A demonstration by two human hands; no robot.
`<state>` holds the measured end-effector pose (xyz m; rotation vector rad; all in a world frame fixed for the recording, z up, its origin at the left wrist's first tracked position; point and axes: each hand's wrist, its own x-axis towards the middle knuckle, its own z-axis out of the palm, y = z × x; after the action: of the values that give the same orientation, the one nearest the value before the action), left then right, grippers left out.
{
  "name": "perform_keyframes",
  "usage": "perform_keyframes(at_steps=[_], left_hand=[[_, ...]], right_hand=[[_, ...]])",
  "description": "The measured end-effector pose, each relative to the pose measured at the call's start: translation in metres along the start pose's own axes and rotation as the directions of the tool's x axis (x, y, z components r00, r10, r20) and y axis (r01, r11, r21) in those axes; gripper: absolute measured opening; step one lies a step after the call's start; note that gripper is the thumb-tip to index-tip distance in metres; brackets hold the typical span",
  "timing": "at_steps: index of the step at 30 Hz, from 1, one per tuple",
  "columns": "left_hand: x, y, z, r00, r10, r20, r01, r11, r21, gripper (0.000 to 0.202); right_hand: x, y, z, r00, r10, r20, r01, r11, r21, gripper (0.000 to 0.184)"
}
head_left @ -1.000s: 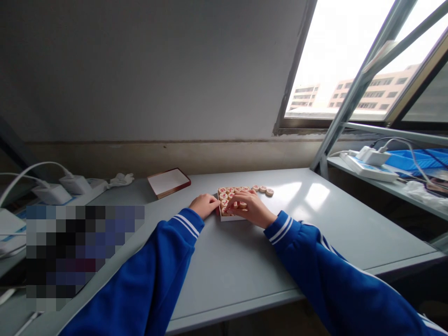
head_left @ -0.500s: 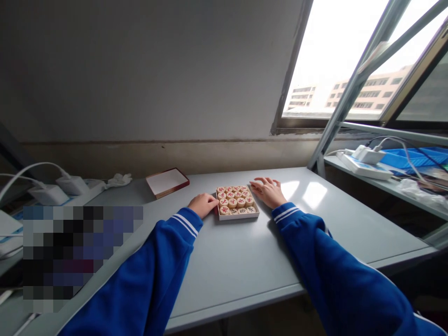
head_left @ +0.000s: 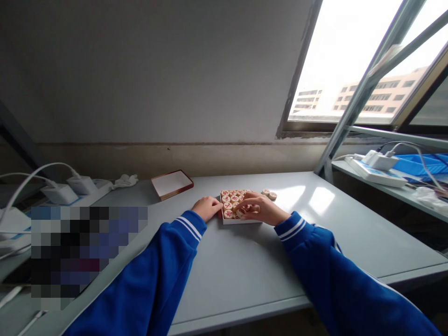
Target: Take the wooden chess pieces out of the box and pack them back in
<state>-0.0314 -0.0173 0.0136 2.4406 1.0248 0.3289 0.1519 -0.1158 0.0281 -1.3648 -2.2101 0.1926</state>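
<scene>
A shallow box (head_left: 241, 222) of round wooden xiangqi pieces (head_left: 227, 199), marked with red and dark characters, sits on the grey desk. My left hand (head_left: 207, 208) is closed against the box's left wall. Over the box's front right part reaches my right hand (head_left: 264, 209), its thumb and fingers closed around a piece in the front row. That hand hides most of the box's right side. Two loose pieces (head_left: 272, 196) lie on the desk just beyond my right hand.
The box lid (head_left: 172, 185) lies inside up at the back left. Power strips (head_left: 93, 187) with white plugs and cables stand along the left. A pixelated patch covers the left foreground. On the right, a metal frame carries a shelf (head_left: 380, 175) with another power strip.
My right hand has moved left from beside the box onto its front row. The two loose pieces now show on the desk. My left hand stays at the box; the view has shifted slightly.
</scene>
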Motion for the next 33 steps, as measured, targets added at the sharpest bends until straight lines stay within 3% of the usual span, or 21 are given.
perform_keyframes(at_steps=[7,12,15,17,19,21,23,28,33], left_hand=[[0.001,-0.002,0.001,1.000,0.001,-0.004,-0.001,1.000,0.001,0.036],[0.001,-0.001,0.001,1.000,-0.007,-0.009,0.007,1.000,0.009,0.035],[0.001,-0.001,0.001,1.000,-0.008,-0.010,0.008,1.000,0.004,0.035],[0.001,-0.001,0.001,1.000,-0.002,-0.008,0.002,1.000,-0.002,0.035],[0.001,-0.001,0.001,1.000,-0.002,-0.007,0.002,1.000,-0.003,0.035],[0.000,-0.001,0.001,1.000,-0.008,-0.004,0.008,1.000,-0.003,0.035],[0.000,0.000,0.000,1.000,-0.012,0.002,0.012,1.000,-0.002,0.035],[0.000,0.001,0.000,1.000,-0.022,0.002,0.022,1.000,0.013,0.035],[0.001,0.000,0.001,1.000,-0.024,-0.003,0.024,1.000,0.014,0.035]], right_hand=[[0.000,0.001,0.005,1.000,-0.017,-0.004,0.017,0.999,0.032,0.029],[-0.001,-0.002,0.002,0.999,0.020,-0.026,-0.017,0.995,0.096,0.019],[-0.002,0.000,-0.002,0.993,0.101,-0.062,-0.101,0.995,0.002,0.017],[-0.004,0.008,-0.006,0.967,0.199,-0.157,-0.228,0.954,-0.197,0.016],[-0.008,0.019,-0.010,0.919,0.281,-0.279,-0.377,0.835,-0.401,0.018],[-0.013,0.031,-0.013,0.871,0.359,-0.335,-0.488,0.708,-0.510,0.021],[-0.017,0.041,-0.013,0.835,0.444,-0.325,-0.549,0.640,-0.537,0.025],[-0.018,0.047,-0.014,0.805,0.510,-0.304,-0.590,0.633,-0.501,0.020],[-0.016,0.043,-0.020,0.787,0.530,-0.316,-0.615,0.705,-0.352,0.020]])
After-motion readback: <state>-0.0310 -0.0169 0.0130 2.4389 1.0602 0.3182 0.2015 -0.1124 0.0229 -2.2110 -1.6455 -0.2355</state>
